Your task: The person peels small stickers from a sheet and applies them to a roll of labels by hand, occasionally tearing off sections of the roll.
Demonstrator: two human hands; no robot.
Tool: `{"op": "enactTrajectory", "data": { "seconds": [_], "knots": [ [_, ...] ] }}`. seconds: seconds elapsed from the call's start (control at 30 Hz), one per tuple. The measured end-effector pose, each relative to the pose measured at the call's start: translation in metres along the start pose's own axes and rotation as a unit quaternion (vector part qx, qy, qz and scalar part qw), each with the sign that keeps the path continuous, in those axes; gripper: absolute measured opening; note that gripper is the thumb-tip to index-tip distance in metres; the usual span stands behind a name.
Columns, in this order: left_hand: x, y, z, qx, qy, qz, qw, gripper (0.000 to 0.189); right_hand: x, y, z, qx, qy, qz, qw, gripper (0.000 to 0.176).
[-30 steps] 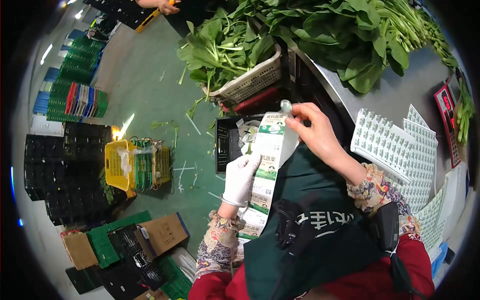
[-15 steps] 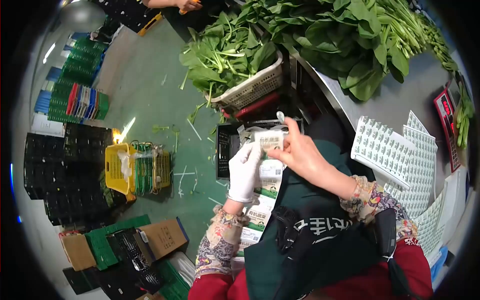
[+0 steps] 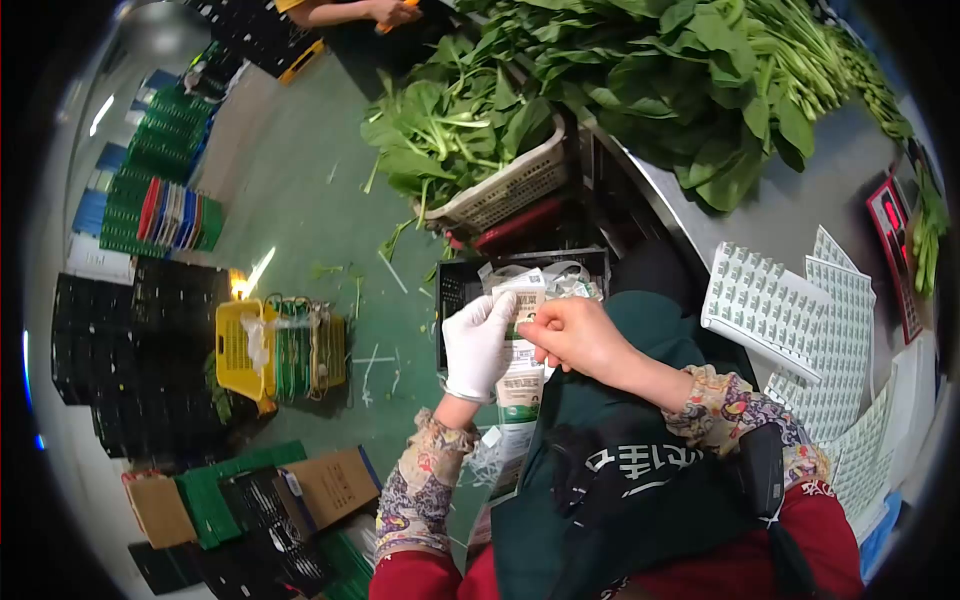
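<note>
My left hand (image 3: pixel 477 346), in a white glove, is closed on a strip of printed labels (image 3: pixel 519 390) with green and white panels. The strip hangs down over my dark green apron (image 3: pixel 620 430). My bare right hand (image 3: pixel 580 340) is closed, its thumb and fingertips pinched at the right edge of the same strip. Behind my hands stands a black crate (image 3: pixel 455 290) with pale strip material (image 3: pixel 575 276) in it.
A beige basket (image 3: pixel 500 185) of leafy greens (image 3: pixel 440 130) stands ahead. More greens (image 3: pixel 690 90) lie on the metal table (image 3: pixel 800 190), with sticker sheets (image 3: pixel 765 310) and a red scale (image 3: pixel 893 250). Crates (image 3: pixel 240 345) stand left. Another person's hand (image 3: pixel 392 12) shows at the top.
The upper end of the strip now stands upright instead of lying across my fingers. My right hand has moved down and its fingers have curled in. My left hand has shifted slightly left.
</note>
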State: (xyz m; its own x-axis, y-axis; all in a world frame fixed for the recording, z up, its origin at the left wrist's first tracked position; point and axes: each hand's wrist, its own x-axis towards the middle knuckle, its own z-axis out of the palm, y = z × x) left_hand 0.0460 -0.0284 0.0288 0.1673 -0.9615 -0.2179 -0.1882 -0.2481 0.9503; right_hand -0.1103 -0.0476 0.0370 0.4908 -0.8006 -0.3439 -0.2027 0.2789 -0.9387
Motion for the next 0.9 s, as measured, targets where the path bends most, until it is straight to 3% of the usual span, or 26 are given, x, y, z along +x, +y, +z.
{"op": "enactTrajectory", "data": {
  "seconds": [0.07, 0.1, 0.17, 0.23, 0.27, 0.3, 0.33, 0.37, 0.4, 0.43, 0.47, 0.5, 0.53, 0.63, 0.67, 0.7, 0.73, 0.77, 0.8, 0.83, 0.9],
  "knots": [
    [0.001, -0.002, 0.002, 0.138, -0.016, 0.093, 0.986, 0.022, 0.005, 0.004, -0.005, -0.128, 0.010, -0.029, 0.991, 0.034],
    [0.004, -0.005, 0.008, 0.009, 0.011, 0.047, 0.999, 0.022, 0.014, 0.015, -0.009, -0.262, -0.007, -0.046, 0.964, 0.044],
    [0.015, 0.002, 0.007, 0.015, -0.009, 0.047, 0.999, 0.022, 0.008, 0.028, -0.010, -0.377, 0.071, -0.104, 0.918, 0.049],
    [0.047, 0.002, -0.004, 0.004, -0.042, 0.024, 0.999, 0.022, 0.000, 0.038, -0.016, -0.264, 0.150, -0.182, 0.935, 0.044],
    [0.076, 0.006, -0.021, 0.162, -0.061, 0.180, 0.968, 0.021, -0.016, 0.022, -0.030, -0.197, 0.117, -0.151, 0.962, 0.041],
    [0.111, 0.004, -0.049, 0.308, -0.037, 0.301, 0.902, 0.018, -0.021, 0.028, -0.037, -0.200, 0.154, -0.191, 0.949, 0.033],
    [0.144, 0.006, -0.084, 0.287, -0.002, 0.170, 0.943, 0.016, -0.032, 0.025, -0.051, -0.235, 0.194, -0.244, 0.921, 0.029],
    [0.199, -0.003, -0.142, 0.416, 0.040, 0.374, 0.828, 0.016, -0.047, 0.019, -0.070, -0.269, 0.231, -0.299, 0.886, 0.025],
    [0.197, 0.046, -0.164, 0.388, 0.038, 0.405, 0.827, 0.017, -0.058, 0.017, -0.091, -0.302, 0.280, -0.326, 0.851, 0.021],
    [0.224, 0.054, -0.213, 0.293, 0.131, 0.320, 0.892, 0.019, -0.067, 0.018, -0.114, -0.331, 0.328, -0.351, 0.812, 0.018],
    [0.205, 0.106, -0.200, 0.228, 0.139, 0.394, 0.879, 0.021, -0.074, 0.024, -0.141, -0.398, 0.351, -0.347, 0.773, 0.017],
    [0.212, 0.128, -0.207, 0.147, 0.154, 0.374, 0.902, 0.024, -0.080, 0.030, -0.167, -0.462, 0.370, -0.343, 0.730, 0.017],
    [0.225, 0.142, -0.223, 0.065, 0.170, 0.352, 0.918, 0.027, -0.086, 0.031, -0.190, -0.499, 0.355, -0.319, 0.723, 0.017],
    [0.251, 0.147, -0.232, 0.234, 0.128, 0.296, 0.917, 0.029, -0.088, 0.040, -0.229, -0.592, 0.274, -0.287, 0.702, 0.022],
    [0.251, 0.133, -0.226, 0.330, 0.063, 0.315, 0.888, 0.028, -0.086, 0.044, -0.236, -0.620, 0.242, -0.279, 0.693, 0.024],
    [0.274, 0.093, -0.238, 0.466, -0.010, 0.465, 0.752, 0.029, -0.084, 0.047, -0.238, -0.636, 0.211, -0.267, 0.693, 0.025],
    [0.215, 0.097, -0.168, 0.347, -0.067, 0.203, 0.913, 0.031, -0.082, 0.049, -0.238, -0.651, 0.178, -0.253, 0.693, 0.025],
    [0.219, 0.053, -0.163, 0.314, -0.120, 0.216, 0.917, 0.033, -0.080, 0.053, -0.238, -0.664, 0.146, -0.239, 0.693, 0.026],
    [0.191, 0.041, -0.133, 0.223, -0.201, 0.118, 0.946, 0.034, -0.079, 0.059, -0.241, -0.666, 0.138, -0.236, 0.694, 0.028],
    [0.175, 0.012, -0.114, 0.139, -0.187, 0.018, 0.972, 0.035, -0.079, 0.061, -0.244, -0.673, 0.118, -0.235, 0.692, 0.027],
    [0.142, -0.012, -0.077, 0.096, -0.225, 0.001, 0.969, 0.036, -0.078, 0.065, -0.251, -0.683, 0.075, -0.233, 0.688, 0.027]
  ]
}}
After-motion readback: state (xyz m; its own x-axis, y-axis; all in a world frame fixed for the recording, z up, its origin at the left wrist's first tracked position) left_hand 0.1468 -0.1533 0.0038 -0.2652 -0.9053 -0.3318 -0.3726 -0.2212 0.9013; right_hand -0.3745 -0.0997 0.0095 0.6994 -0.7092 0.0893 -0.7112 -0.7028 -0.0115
